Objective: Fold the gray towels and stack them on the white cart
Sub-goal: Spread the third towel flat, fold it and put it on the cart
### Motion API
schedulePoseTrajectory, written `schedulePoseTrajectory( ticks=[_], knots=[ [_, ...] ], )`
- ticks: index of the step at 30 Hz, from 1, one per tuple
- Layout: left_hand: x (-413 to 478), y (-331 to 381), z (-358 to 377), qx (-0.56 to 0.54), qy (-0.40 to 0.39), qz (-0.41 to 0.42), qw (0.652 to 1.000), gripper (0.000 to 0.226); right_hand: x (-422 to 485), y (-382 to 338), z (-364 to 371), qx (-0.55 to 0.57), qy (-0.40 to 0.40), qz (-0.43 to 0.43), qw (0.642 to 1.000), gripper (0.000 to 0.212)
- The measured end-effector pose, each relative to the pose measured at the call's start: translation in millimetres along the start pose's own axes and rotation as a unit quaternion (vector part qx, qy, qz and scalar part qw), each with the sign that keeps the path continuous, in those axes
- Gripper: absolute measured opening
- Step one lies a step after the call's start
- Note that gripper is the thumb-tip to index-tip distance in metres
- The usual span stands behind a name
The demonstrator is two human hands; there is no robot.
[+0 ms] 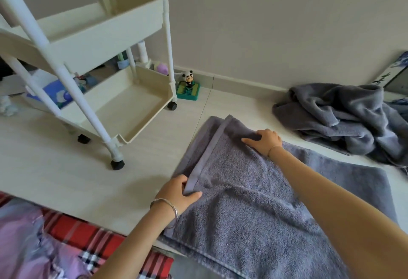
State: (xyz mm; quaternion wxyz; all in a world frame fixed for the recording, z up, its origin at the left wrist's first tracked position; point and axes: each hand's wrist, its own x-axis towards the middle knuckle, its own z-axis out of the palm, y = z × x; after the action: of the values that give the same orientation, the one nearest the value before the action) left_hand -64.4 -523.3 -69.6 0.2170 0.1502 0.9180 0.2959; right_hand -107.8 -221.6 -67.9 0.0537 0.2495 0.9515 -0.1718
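A gray towel (247, 190) lies spread on the pale floor, its top layer folded over toward the left. My left hand (178, 192) pinches the near corner of the folded hem between thumb and fingers. My right hand (263, 140) grips the far corner of the same hem. The white cart (106, 33) stands on black wheels at the left, with bare trays on its middle and lower tiers. A heap of crumpled gray towels (344, 120) lies at the right by the wall.
A panda figure on a green base (188, 88) sits by the skirting behind the cart. Bottles and small items stand behind the cart. A red plaid cloth (88, 236) and purple fabric (24, 239) lie at the bottom left. A framed picture (395, 69) leans at the far right.
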Motion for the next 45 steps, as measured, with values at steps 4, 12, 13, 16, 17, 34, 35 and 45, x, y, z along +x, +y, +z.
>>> schedulePoseTrajectory(
  ticks=[4,12,13,16,17,34,35,45],
  knots=[
    [-8,17,4,-0.161,-0.05,0.045,0.985,0.018,-8,7,-8,0.21,0.052,-0.042,0.975,0.033],
    [-24,57,-44,-0.463,-0.08,0.059,0.881,0.03,-6,-25,-80,0.315,0.187,-0.116,0.923,0.034],
    [-25,57,-50,-0.497,-0.08,0.042,0.863,0.029,-4,-32,-86,0.316,0.181,-0.125,0.923,0.032],
    [-24,39,-62,-0.501,-0.042,-0.032,0.864,0.015,8,-55,-77,0.23,0.148,-0.132,0.953,0.03],
    [-20,27,-61,-0.43,-0.03,-0.049,0.901,0.012,13,-59,-64,0.189,0.12,-0.119,0.967,0.025],
    [-1,-49,-19,-0.061,-0.021,-0.045,0.997,0.029,33,-55,16,0.105,0.125,-0.01,0.987,0.021],
    [0,-50,-19,-0.059,-0.024,-0.045,0.997,0.029,34,-56,19,0.095,0.122,-0.009,0.988,0.022],
    [-11,-57,-21,-0.126,0.038,-0.028,0.991,0.021,-19,-38,32,0.041,0.201,-0.11,0.973,0.034]
  ],
)
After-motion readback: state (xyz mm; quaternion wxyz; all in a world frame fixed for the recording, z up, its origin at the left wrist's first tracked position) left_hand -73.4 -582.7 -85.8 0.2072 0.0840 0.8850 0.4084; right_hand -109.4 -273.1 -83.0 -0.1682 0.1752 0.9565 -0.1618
